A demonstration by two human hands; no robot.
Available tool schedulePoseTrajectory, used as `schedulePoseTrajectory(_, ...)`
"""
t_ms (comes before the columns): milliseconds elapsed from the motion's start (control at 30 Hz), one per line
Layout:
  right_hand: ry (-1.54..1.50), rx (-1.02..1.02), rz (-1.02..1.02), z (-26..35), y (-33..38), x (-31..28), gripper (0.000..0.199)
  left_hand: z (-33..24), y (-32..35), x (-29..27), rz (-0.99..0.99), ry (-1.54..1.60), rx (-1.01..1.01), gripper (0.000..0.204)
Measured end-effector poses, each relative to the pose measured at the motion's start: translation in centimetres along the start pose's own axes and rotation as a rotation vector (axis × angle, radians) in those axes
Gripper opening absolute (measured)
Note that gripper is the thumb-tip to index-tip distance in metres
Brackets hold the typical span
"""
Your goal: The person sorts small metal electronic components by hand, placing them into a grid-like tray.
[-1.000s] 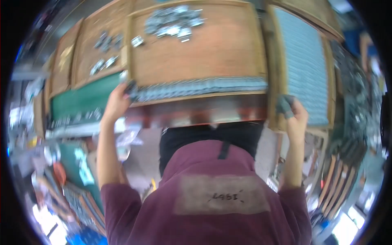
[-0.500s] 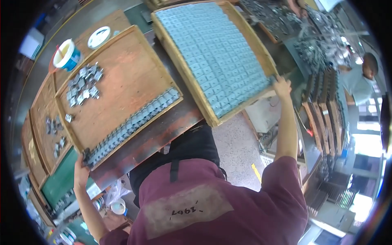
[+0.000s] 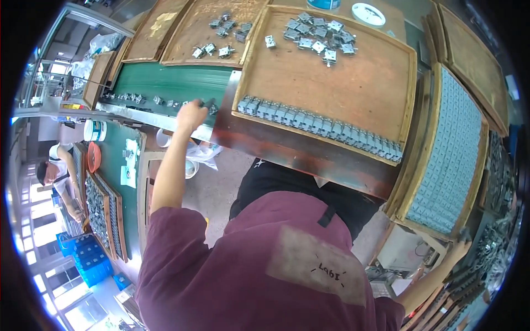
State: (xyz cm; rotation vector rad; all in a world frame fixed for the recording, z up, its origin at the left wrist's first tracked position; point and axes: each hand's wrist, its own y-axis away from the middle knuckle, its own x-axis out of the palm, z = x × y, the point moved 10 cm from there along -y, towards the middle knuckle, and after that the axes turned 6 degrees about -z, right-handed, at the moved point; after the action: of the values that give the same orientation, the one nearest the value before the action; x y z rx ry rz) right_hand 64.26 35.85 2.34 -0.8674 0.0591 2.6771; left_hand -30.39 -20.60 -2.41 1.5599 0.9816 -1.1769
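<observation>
My left hand reaches over the green conveyor belt, its fingers closed at a small dark metal part. More small metal parts lie along the belt's near edge. To the right, a shallow wooden tray holds a row of grey metal blocks along its near side and a loose pile of metal parts at the back. My right hand is by the near right corner of a second wooden tray, filled with rows of grey pieces. Its fingers look closed around something greyish, too small to name.
Behind the belt, another wooden tray holds a few loose parts. A white lid and a blue-and-white bucket stand at the back. A co-worker is at the far left, near blue crates. Metal pieces heap up at far right.
My view has swung left, bringing the belt and a co-worker into sight. My left hand has gone from the front tray's corner to the belt. My right hand stays near the filled tray's corner.
</observation>
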Motion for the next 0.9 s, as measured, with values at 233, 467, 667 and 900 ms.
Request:
schedulePoseTrajectory(233,-0.614,-0.062,0.282,16.6,14.8,11.7,0.034,0.1,0.8,1.4,-0.119,0.392,0.002,0.03)
schedulePoseTrajectory(467,-0.477,-0.111,0.534,23.9,29.6,23.3,0.027,-8.6,8.3,0.3,0.251,1.644,0.037,0.018)
schedulePoseTrajectory(667,-0.586,-0.093,1.015,31.0,40.4,29.3,0.036,-21.8,18.4,-1.6,0.718,1.867,0.243,0.032)
schedulePoseTrajectory(900,-0.113,-0.868,0.745,36.1,42.4,25.5,0.036,-27.5,23.2,-3.3,0.734,1.603,0.725,0.037)
